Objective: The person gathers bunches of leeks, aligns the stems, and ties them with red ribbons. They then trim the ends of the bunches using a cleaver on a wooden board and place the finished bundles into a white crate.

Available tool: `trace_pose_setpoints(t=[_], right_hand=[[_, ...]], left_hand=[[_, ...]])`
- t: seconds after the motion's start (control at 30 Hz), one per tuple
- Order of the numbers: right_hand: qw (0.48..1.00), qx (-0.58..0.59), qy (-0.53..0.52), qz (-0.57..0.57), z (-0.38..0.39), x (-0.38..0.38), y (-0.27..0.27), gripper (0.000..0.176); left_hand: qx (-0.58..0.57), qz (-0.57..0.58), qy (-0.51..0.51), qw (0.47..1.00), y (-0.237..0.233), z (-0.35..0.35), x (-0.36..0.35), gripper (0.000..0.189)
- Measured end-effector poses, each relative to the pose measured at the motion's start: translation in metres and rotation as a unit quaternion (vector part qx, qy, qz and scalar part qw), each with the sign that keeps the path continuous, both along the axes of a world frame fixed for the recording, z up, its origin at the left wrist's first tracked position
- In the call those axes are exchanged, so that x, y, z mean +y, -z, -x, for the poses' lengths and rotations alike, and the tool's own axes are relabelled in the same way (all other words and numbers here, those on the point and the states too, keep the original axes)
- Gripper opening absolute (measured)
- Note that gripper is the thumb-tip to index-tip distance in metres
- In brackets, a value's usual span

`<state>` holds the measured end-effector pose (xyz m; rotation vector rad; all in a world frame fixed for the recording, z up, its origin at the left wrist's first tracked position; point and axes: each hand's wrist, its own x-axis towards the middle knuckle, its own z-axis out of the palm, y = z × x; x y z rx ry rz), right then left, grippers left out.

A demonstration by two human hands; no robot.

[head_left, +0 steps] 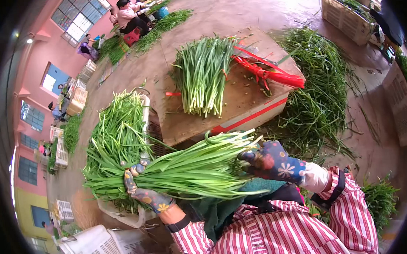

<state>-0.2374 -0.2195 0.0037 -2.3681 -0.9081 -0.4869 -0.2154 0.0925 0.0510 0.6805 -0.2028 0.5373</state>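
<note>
Chive bundle (192,169): lies across, spanning both grips. Left hand (145,192), gloved, wrapped around the leafy part. Right hand (273,162), gloved, closed on the pale stem end. Second bunch (203,74) on a board (248,99), beyond the grips.

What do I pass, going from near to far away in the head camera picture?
Bunch of chives held nearest → chive pile on the wooden board → seated person in pink, farthest.

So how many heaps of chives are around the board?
4: a bunch in left hand and right hand; pile on the board; crate pile; floor heap right of it. Others farther off, some maybe hidden.
</note>
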Motion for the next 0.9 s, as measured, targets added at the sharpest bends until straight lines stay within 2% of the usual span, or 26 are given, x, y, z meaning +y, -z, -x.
trace_pose_setpoints(t=[0.03, 0.1, 0.17, 0.2, 0.27, 0.33, 0.37, 0.4, 0.5, 0.6, 0.7, 0.73, 0.8, 0.9], right_hand=[[0.999, -0.039, -0.018, -0.018, -0.003, 0.006, -0.001, 0.04], [0.995, 0.094, -0.004, -0.015, -0.004, 0.022, 0.017, 0.04], [0.994, 0.105, 0.004, -0.009, -0.005, 0.03, 0.024, 0.04], [0.999, 0.049, 0.001, -0.006, -0.007, 0.033, 0.024, 0.039], [0.995, -0.009, -0.049, -0.09, -0.014, 0.036, 0.017, 0.037], [0.985, -0.028, -0.098, -0.14, -0.014, 0.035, 0.014, 0.034], [0.983, -0.004, -0.105, -0.148, -0.012, 0.032, 0.019, 0.032], [0.981, 0.019, -0.112, -0.157, -0.011, 0.03, 0.024, 0.03], [0.975, 0.033, -0.165, -0.143, -0.006, 0.02, 0.02, 0.026], [0.975, 0.118, -0.032, -0.188, 0.007, 0.029, 0.022, 0.021], [0.994, 0.049, -0.012, -0.092, 0.014, 0.015, 0.022, 0.015], [0.994, 0.046, -0.058, -0.074, 0.009, 0.001, 0.013, 0.014], [0.973, 0.164, -0.092, 0.131, 0.011, -0.024, 0.017, 0.014], [0.989, 0.133, -0.043, 0.048, 0.022, -0.053, 0.05, 0.013]], left_hand=[[0.01, 0.005, -0.01, 1.0, 0.002, 0.0, 0.003, 0.021], [0.042, 0.015, -0.026, 0.999, 0.008, 0.003, 0.006, 0.02], [0.031, 0.031, -0.019, 0.999, 0.01, 0.003, 0.005, 0.021], [0.027, 0.035, -0.018, 0.999, 0.012, 0.003, 0.006, 0.022], [0.01, 0.034, -0.006, 0.999, 0.018, 0.0, 0.011, 0.025], [0.051, 0.033, -0.022, 0.998, 0.026, 0.0, 0.019, 0.026], [0.073, 0.033, -0.031, 0.996, 0.027, 0.001, 0.022, 0.027], [0.044, 0.013, -0.009, 0.999, 0.033, -0.002, 0.027, 0.028], [0.024, 0.063, 0.05, 0.996, 0.039, -0.007, 0.03, 0.029], [0.038, 0.09, 0.056, 0.994, 0.038, -0.005, 0.022, 0.03], [0.061, 0.116, 0.048, 0.99, 0.045, -0.006, 0.027, 0.029], [0.068, 0.114, 0.045, 0.99, 0.047, -0.006, 0.028, 0.029], [0.079, 0.072, 0.015, 0.994, 0.049, -0.008, 0.027, 0.029], [0.092, 0.105, -0.008, 0.99, 0.043, -0.007, 0.021, 0.027]])
